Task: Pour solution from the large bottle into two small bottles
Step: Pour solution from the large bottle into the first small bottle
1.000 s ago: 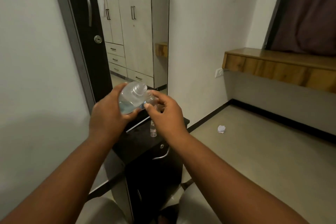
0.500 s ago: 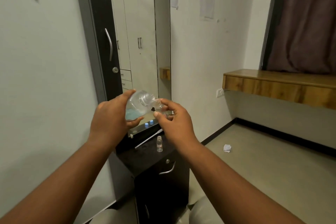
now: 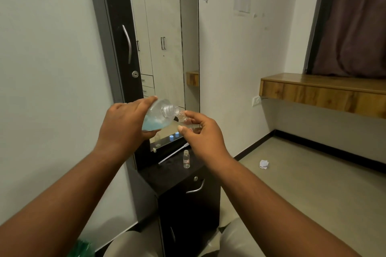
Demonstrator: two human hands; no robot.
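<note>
My left hand [image 3: 123,127] grips the large clear bottle [image 3: 159,116], which holds pale blue solution and is tilted with its open neck pointing right. My right hand [image 3: 200,133] pinches a small clear bottle [image 3: 183,118], its mouth touching the large bottle's neck. A second small bottle [image 3: 186,159], uncapped with a red label, stands upright on the dark cabinet top [image 3: 167,175] below my hands. Two blue caps [image 3: 174,135] lie by the mirror's base.
A tall mirror [image 3: 163,48] rises behind the cabinet, with a dark door panel [image 3: 121,33] at its left. A wooden ledge [image 3: 323,92] runs along the right wall under a dark curtain. Crumpled paper [image 3: 263,164] lies on the floor.
Both hands have stayed together while the large bottle tilts further toward the small one. My head has lifted, so the cabinet and standing bottle sit lower in view.
</note>
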